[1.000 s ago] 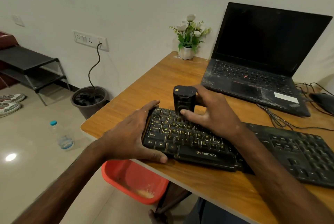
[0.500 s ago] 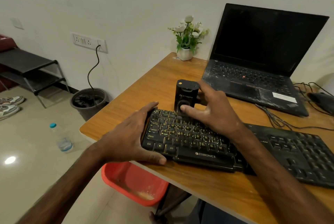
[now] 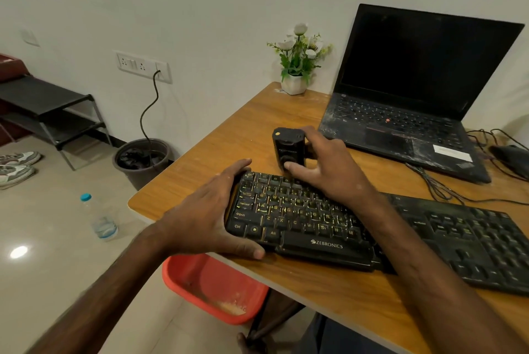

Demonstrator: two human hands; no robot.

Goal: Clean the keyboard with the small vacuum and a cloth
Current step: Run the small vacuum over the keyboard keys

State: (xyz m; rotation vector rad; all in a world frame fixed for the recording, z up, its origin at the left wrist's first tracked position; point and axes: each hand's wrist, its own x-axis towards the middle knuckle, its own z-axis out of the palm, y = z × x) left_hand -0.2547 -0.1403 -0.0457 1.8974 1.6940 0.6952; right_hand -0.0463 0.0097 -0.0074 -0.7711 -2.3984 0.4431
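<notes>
Vacuuming step: the right hand (image 3: 329,166) grips the small vacuum (image 3: 287,144) at the keyboard (image 3: 300,220)'s far-left keys, the left hand (image 3: 206,216) clasps its left end, and a sweep rightward likely comes next.

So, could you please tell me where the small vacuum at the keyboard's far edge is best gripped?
Grip the small vacuum round its upright boxy body, from the right, as the right hand does: flat sides likely suit thumb and fingers, and the lower end is left free over the keyboard.

Wooden table (image 3: 229,136): keyboard (image 3: 300,219), laptop (image 3: 400,130), plant (image 3: 294,83)
</notes>
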